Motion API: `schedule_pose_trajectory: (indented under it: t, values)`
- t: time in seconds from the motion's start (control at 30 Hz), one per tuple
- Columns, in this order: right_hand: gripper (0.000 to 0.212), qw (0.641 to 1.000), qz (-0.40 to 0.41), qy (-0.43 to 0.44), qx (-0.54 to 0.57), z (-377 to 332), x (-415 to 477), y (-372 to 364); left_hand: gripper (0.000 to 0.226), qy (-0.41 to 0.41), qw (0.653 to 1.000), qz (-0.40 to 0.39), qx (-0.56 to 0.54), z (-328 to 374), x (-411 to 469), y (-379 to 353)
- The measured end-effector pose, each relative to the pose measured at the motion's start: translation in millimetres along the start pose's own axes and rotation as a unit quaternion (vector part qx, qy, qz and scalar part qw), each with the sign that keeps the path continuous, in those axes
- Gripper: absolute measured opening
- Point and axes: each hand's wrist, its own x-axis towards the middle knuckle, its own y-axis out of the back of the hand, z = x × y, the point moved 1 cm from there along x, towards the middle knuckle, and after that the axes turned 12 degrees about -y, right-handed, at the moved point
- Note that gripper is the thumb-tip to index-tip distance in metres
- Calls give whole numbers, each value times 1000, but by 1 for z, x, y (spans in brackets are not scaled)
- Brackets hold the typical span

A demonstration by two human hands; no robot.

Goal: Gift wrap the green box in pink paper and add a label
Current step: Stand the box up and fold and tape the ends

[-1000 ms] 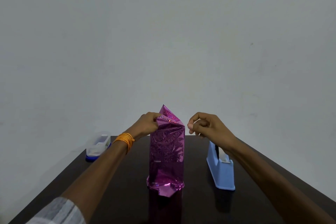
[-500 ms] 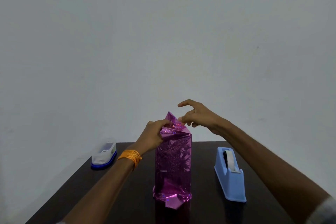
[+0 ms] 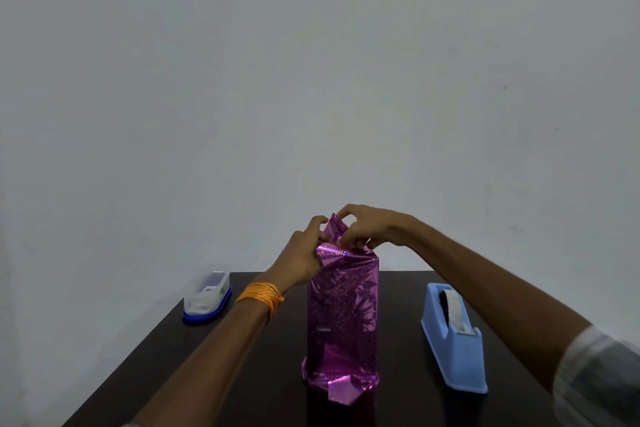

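Left hand (image 3: 304, 253): fingers curled on the pink paper (image 3: 341, 308) at the parcel's upper left corner, thumb pressed against the fold.
Right hand (image 3: 370, 227): just beside the left, fingertips touching it; pinches the peaked flap that stands up at the top.
Box: directly under both hands, upright on the table (image 3: 242, 374), wholly covered by the paper; none of its own surface shows.
Lower end: paper folded under, one crumpled point sticking out towards the person, well below the hands.
In the way: the right hand hides the far side of the top fold; the left hand covers the upper left corner.
Tape dispenser (image 3: 453, 347): blue, below and outside the right wrist, apart from the parcel; holds a roll, white strip running to the near end.
Container (image 3: 207, 293): clear tub on a blue base, below and outside the left wrist, near the table's far left corner; something small inside, cannot tell what.
Wrist thread (image 3: 260, 295): orange, wound round the left wrist.
Sleeve (image 3: 595, 374): pale cloth on the right forearm at the frame edge.
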Motion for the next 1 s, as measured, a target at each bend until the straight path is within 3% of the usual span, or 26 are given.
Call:
schedule_pose_trajectory:
  t: [0.37, 0.43, 0.57, 0.73, 0.8, 0.9, 1.0]
  values:
    - [31, 977, -15, -103, -188, -23, -1, 5, 71, 4, 1000, -12, -2, 2, 1, 1]
    - [41, 970, 15, -123, -211, -17, 0, 12, 70, 7, 1000, -12, -7, 3, 1, 2]
    - [70, 974, 96, -106, -174, 13, 1, 18, 72, 5, 1000, -12, -3, 4, 0, 1]
    - [71, 963, 208, 9, -173, 28, 4, 1, 70, 10, 1000, -18, 1, 3, 0, 2]
    - [68, 972, 194, 32, -126, 26, 4, -9, 67, 11, 1000, -21, -1, 3, 0, 3]
    - [68, 988, 145, 1, -45, 33, 4, -13, 63, 16, 1000, -26, -4, 1, -1, 5]
    - [65, 983, 182, -19, -1, 49, 5, -5, 64, 18, 999, -30, -5, 0, 1, 6]
